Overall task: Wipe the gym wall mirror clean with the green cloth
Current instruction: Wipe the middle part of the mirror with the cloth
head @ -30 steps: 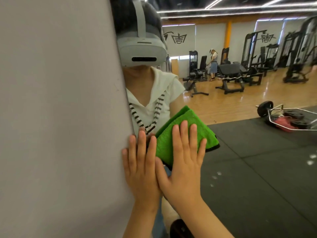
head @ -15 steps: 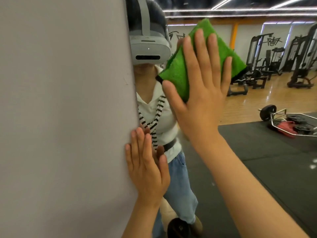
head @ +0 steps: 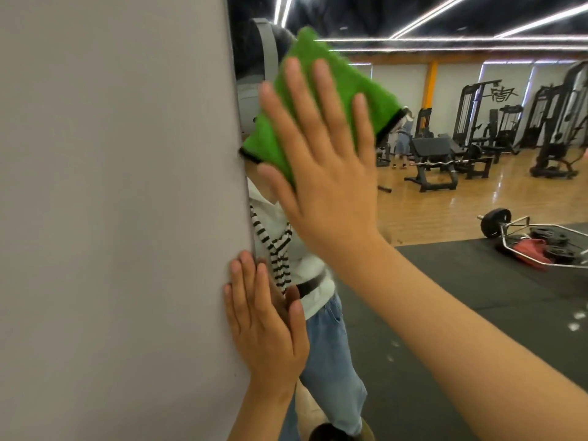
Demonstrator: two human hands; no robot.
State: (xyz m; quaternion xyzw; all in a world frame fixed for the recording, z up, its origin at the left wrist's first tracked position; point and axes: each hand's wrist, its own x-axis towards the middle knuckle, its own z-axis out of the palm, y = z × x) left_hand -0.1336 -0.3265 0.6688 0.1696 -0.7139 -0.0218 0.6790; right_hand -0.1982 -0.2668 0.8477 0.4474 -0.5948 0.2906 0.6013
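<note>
Right hand (head: pixel 324 192) presses the fuzzy green cloth (head: pixel 343 87) flat-fingered against the glass wall mirror (head: pixel 477 202) for even contact — left hand (head: pixel 264 329), fingers straight, braces.

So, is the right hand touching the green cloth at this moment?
Touching. The head view shows the right hand laid flat on the green cloth, its straight fingers overlapping the fabric and pressing it against the mirror.
</note>
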